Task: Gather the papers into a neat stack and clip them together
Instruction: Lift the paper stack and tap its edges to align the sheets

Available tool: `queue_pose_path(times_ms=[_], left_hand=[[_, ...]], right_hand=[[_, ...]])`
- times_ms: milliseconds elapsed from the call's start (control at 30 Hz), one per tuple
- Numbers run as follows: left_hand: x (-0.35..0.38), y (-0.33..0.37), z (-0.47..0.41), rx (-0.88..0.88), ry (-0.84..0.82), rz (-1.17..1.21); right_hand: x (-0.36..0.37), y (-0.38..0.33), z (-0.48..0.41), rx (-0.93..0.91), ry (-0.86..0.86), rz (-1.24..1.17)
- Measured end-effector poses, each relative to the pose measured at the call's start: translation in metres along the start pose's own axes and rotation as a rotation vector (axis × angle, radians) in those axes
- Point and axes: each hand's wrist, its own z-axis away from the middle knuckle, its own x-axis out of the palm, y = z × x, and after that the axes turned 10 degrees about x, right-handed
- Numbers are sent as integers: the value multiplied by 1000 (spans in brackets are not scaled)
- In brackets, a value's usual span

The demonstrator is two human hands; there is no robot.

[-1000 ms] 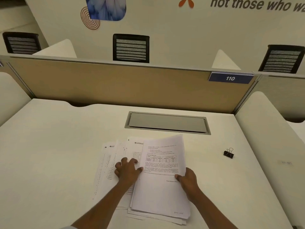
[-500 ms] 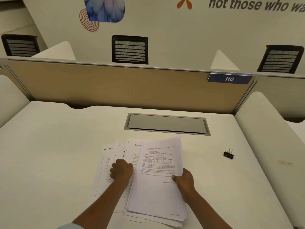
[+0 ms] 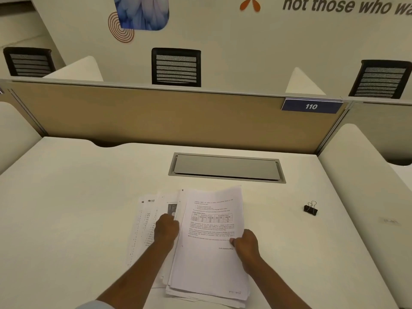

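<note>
**A:** Where are the papers (image 3: 196, 286)?
**B:** Low on the desk (image 3: 66, 219), toward 6 o'clock. Not squared yet. Farthest left, loose sheets (image 3: 142, 230) fanned flat, poking out at 9 o'clock of the bundle (image 3: 211, 259).

**A:** And the left hand (image 3: 166, 230)?
**B:** Clenched, knuckles up, on those sheets, hard against the bundle's left edge. Cannot tell about a pinch, with fingertips out of sight.

**A:** Any danger there?
**B:** Creasing the top sheet by dragging with a fist. Or sliding only that one and leaving the lower ones behind.

**A:** And the bundle itself?
**B:** Askew, far edge curling up at 12 o'clock, near corners staggered at 6. Right hand (image 3: 245, 244) pinching its right edge, thumb on top.

**A:** Safe to lift from there?
**B:** Doubtful. Held by one edge, likely to sag and spill the bottom pages.

**A:** What about the clip (image 3: 310, 208)?
**B:** Alone at 2 o'clock of the bundle, well apart, untouched. Risk of locking in the skew by clamping before tapping the edges flush. Also of a slump on the right when letting go to fetch it.
</note>
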Motion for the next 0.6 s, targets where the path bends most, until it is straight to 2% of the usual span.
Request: queue_pose_path(times_ms=[300,433,600], left_hand=[[11,9,7,-69,24,146],[15,13,13,-75,-77,326],[12,9,17,17,-190,375]], right_hand=[[14,2,-11,19,77,86],[14,-1,-11,34,76,85],[11,-4,-9,51,33,25]])
